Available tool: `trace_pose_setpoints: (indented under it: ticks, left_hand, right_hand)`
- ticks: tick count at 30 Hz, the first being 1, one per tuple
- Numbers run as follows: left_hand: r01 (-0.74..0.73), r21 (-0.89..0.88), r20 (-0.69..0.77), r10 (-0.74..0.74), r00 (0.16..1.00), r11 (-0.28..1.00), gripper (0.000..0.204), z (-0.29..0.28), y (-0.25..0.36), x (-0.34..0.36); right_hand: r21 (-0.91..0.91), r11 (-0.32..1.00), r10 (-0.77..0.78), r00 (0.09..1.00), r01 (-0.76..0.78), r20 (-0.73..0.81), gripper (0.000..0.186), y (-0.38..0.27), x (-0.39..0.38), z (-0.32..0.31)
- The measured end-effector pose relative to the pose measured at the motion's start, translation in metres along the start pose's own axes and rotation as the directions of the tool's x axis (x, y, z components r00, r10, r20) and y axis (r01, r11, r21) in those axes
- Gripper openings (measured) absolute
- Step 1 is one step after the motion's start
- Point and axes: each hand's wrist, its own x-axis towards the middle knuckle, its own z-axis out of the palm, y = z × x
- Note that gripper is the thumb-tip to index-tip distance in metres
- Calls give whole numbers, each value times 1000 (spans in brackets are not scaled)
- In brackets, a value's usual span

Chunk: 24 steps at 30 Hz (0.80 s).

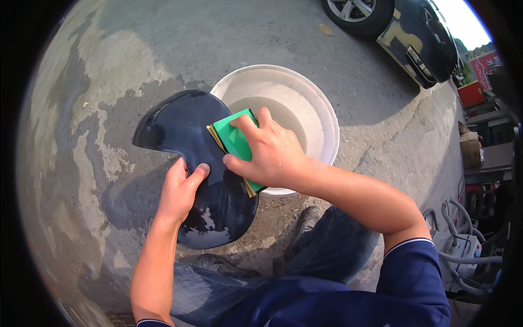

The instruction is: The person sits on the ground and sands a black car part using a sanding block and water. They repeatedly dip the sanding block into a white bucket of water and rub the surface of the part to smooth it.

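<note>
A glossy, dark curved panel (190, 117), wet in places, lies tilted in front of me, partly over the rim of a white bucket (321, 117). My left hand (182, 185) grips the panel at its notched inner edge, thumb on top and the other fingers hidden underneath. In my right hand (272, 150) is a green sanding block (231, 133) with a yellowish sheet along its lower face. The block rests against the panel's right side, beside the bucket. Cloudy water (280, 117) stands in the bucket.
Wet patches mark the concrete floor (125, 54). A dark car (414, 41) with a wheel (357, 11) stands at the far right. Grey hoses (463, 259) and a cardboard box (469, 147) lie along the right side. My shoes (305, 220) are close below the bucket.
</note>
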Motion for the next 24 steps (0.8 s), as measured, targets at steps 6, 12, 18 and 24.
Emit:
trace_pose_setpoints:
  ticks: [6, 12, 18, 24]
  left_hand:
    - [-90, -25, 12, 90, 996, 996, 31, -4, -3, 2]
    - [-70, -47, 18, 71, 997, 996, 30, 0, -3, 4]
    - [-2, -98, 16, 3, 1000, 995, 30, -4, -7, 3]
    - [69, -164, -3, -71, 997, 984, 23, -15, -6, 3]
  right_hand:
    - [-80, 893, 447, 857, -442, 257, 86, 85, 72, 14]
    - [-507, 849, 424, 763, -147, 488, 83, 155, 49, 61]
    - [-446, 890, 38, 961, 91, 272, 69, 98, 44, 1]
    - [-557, 724, -371, 910, 408, 183, 63, -29, 18, -107]
